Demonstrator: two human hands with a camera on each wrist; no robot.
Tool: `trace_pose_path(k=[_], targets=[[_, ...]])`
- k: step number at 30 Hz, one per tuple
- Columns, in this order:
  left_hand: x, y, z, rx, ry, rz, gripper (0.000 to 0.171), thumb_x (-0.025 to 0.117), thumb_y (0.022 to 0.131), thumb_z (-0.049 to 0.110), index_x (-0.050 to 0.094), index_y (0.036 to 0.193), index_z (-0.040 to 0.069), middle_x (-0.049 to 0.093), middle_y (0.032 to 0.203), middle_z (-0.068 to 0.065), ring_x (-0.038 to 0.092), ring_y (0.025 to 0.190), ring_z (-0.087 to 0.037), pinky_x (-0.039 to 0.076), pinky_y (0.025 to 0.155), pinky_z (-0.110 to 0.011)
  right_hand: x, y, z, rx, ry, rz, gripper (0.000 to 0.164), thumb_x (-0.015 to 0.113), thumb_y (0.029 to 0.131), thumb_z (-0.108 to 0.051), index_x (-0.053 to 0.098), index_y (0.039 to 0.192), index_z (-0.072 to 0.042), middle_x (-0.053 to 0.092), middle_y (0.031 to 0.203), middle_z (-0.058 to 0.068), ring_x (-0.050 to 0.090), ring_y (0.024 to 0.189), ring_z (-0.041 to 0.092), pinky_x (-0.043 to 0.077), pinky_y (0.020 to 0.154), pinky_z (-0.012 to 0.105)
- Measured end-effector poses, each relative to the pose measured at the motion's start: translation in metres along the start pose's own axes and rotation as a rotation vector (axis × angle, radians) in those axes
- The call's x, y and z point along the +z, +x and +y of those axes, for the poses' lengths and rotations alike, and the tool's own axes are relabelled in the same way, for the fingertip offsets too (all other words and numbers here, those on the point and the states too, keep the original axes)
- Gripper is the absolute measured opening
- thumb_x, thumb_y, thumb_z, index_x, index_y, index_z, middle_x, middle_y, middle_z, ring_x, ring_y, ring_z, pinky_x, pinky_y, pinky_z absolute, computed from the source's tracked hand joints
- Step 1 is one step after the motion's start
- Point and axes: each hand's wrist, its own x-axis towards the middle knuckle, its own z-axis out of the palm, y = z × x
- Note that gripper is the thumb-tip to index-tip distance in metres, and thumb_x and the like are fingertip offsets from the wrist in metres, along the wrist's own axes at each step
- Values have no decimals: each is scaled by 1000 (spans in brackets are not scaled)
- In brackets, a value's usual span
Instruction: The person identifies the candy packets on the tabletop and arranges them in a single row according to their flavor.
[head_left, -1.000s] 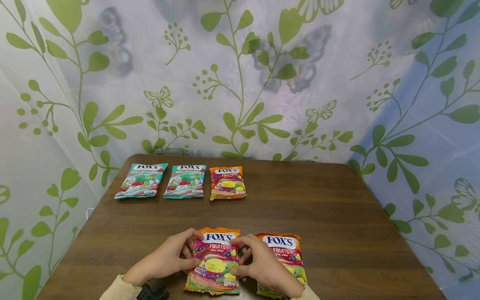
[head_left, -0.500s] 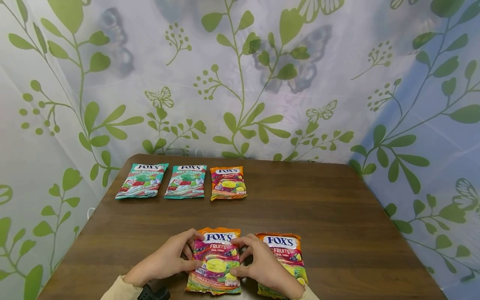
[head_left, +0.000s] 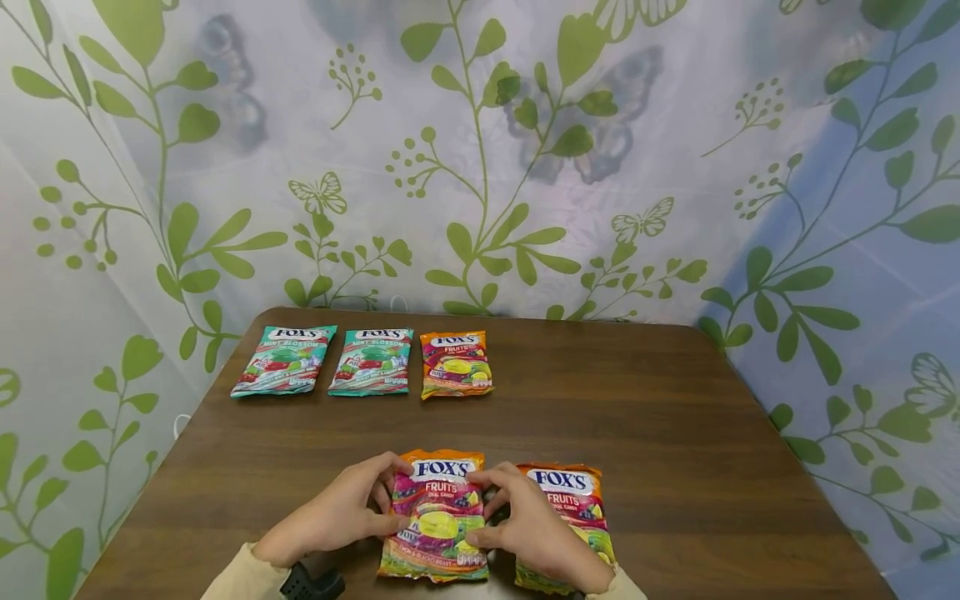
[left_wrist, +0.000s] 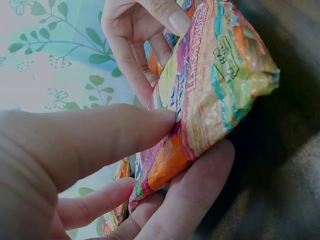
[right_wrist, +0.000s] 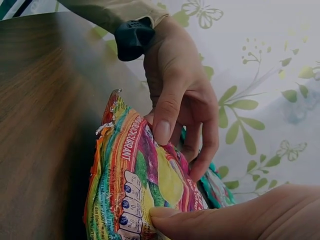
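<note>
A Fox's Fruits candy bag (head_left: pixel 438 521), orange and purple with a yellow oval candy printed on it, is held between both hands near the front of the table. My left hand (head_left: pixel 347 510) pinches its left side, thumb on the printed face and fingers underneath, as the left wrist view shows. On the other side my right hand (head_left: pixel 531 527) grips the edge, its thumb (right_wrist: pixel 172 222) pressing the front in the right wrist view. In both wrist views the bag is tilted, its lower edge close over the table. A second Fruits bag (head_left: pixel 573 504) lies partly hidden under my right forearm.
Along the back left of the brown table (head_left: pixel 637 417) lie two teal Mint Blossom bags (head_left: pixel 285 360) and one more orange Fruits bag (head_left: pixel 456 365) in a row. A leaf-patterned curtain (head_left: pixel 525 167) hangs behind the table.
The held candy bag and both hands have shifted very slightly to the right and away from me. The other bags have stayed in place.
</note>
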Motion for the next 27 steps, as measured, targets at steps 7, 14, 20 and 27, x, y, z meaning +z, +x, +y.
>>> trace_pose_path(k=[7,14,20,27], targets=[[-1,8,9,5,36,26,55,88,95,11,58,140,-3,61,105,-8,63,80,-17,50,64,-27,-12,1,-5,-49,-55,24,65,94,87,-5,67,147,-2,58,127,11,68,96,25,61,72,29],[-4,24,20,46,95,51,55,89,94,13,59,138,-2,61,104,-7,64,80,-17,50,64,-27,-30,2,-11,-53,-81,49,66,93,89,-9,65,149,-3,59,133,12,68,99,25,60,73,31],[-3,46,30,90,162,86,54,90,93,14,60,136,-3,61,104,-6,62,79,-15,51,62,-27,-49,6,-13,-96,-123,80,69,93,89,-9,63,151,1,58,136,15,70,95,27,58,72,31],[-5,78,39,139,200,110,53,89,93,13,61,134,-5,61,101,-7,63,80,-15,52,67,-28,-76,15,-17,-89,-158,124,70,93,88,-8,62,150,1,57,138,16,67,101,28,61,71,33]])
